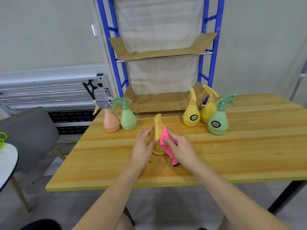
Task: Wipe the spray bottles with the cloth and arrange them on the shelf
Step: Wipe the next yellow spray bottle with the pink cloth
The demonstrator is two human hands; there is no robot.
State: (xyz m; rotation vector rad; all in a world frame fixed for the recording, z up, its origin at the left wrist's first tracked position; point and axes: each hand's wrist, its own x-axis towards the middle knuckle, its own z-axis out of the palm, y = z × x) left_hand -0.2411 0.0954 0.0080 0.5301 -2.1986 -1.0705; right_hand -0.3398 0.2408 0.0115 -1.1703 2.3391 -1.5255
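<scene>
A yellow spray bottle (157, 130) stands upright on the wooden table (232, 155), near its middle. My left hand (143, 146) grips the bottle's left side. My right hand (180, 146) holds a pink cloth (166, 143) pressed against the bottle's right side. A peach bottle (111, 121) and a green bottle (127, 118) stand at the back left. Two yellow bottles (191, 113) (207, 110) and a second green bottle (218, 120) stand at the back right. The blue shelf (166, 54) lined with cardboard rises behind the table.
The shelf's lower level (159, 102) carries cardboard just behind the table edge. A grey chair (31, 133) and a white round table (8, 163) stand on the left. A folded metal rack (49, 92) leans at the wall.
</scene>
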